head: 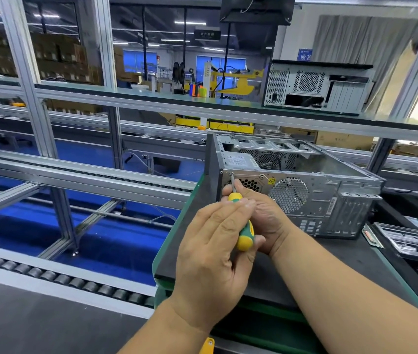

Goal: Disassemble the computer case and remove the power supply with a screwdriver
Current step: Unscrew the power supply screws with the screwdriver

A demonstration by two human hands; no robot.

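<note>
An open metal computer case (330, 198) stands on the dark work mat (190, 238) with its rear panel facing me. The power supply (238, 159) sits in the case's upper left corner. A screwdriver (245, 236) with a yellow and green handle points up and left, its tip on a screw (231, 174) at the top left of the power supply's rear plate. My left hand (210, 251) holds the handle between thumb and straight fingers. My right hand (266, 218), behind it, has its fingers curled round the shaft near the handle's front.
A second computer case (317, 85) stands on the upper shelf at the back right. Flat metal parts and trays (412, 241) lie to the right of the case. A roller conveyor (49, 274) and aluminium frame posts (116, 139) run along the left.
</note>
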